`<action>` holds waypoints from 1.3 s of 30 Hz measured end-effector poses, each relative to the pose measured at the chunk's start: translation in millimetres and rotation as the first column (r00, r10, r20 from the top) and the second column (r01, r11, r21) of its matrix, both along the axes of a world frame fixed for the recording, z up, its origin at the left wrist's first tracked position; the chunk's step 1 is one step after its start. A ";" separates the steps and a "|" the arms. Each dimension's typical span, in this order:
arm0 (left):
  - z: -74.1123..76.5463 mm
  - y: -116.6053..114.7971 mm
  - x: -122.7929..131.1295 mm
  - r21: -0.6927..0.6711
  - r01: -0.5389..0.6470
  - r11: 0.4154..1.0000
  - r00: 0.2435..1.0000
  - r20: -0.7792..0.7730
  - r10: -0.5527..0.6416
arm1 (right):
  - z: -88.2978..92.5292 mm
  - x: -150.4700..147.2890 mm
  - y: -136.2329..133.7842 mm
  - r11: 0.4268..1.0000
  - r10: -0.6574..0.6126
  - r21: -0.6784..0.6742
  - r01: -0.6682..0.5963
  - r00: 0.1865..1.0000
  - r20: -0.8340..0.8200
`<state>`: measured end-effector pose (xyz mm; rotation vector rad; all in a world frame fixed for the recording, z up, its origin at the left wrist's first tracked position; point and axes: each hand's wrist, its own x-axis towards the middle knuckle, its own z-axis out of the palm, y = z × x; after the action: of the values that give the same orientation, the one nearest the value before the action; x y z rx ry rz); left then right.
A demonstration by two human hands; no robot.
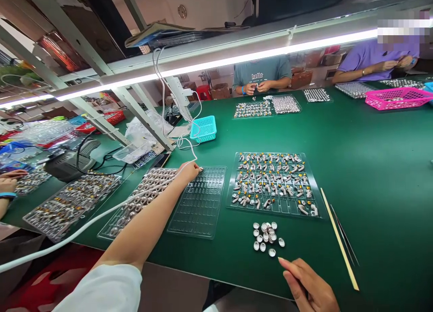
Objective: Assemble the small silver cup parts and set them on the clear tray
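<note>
My left hand [190, 172] reaches to the top left corner of a clear plastic tray [196, 212] with rows of shallow pockets. Its fingers are pinched on a small pale piece [200, 169], too small to make out well. Left of it, partly under my forearm, lies a tray of round ring-shaped parts [155, 181]. My right hand [309, 285] is near the table's front edge, thumb and index finger apart, nothing between them. Just beyond its fingertip lies a loose cluster of round white caps [265, 235]. Behind them sits a tray of earbud-like parts with orange bits [270, 181].
Tweezers [344, 235] and a thin wooden stick [338, 239] lie at the right. A white cable [101, 219] crosses over my left forearm. A turquoise basket [203, 129] stands beyond the trays. Across the green table [372, 167], two people handle small parts; another's hands show far left.
</note>
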<state>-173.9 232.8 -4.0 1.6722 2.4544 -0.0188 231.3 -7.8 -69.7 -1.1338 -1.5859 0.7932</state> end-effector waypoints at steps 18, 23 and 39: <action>-22.9 -181.7 194.2 0.512 0.622 0.592 0.487 0.338 -0.805 | 24.3 13.4 14.7 0.995 -0.038 -0.087 0.058 0.977 0.211; -44.5 -179.2 216.7 0.537 0.654 0.533 0.469 0.265 -0.843 | 39.1 22.9 36.7 0.991 -0.043 -0.099 0.094 0.900 0.433; -53.9 -180.6 217.3 0.670 0.573 0.473 0.425 0.251 -0.870 | 47.1 28.0 127.3 0.922 -0.087 -0.103 0.374 0.459 0.884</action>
<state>43.4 52.2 -57.9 2.4002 1.1051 0.9370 259.3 119.5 -22.6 -2.1663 -2.0764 0.2011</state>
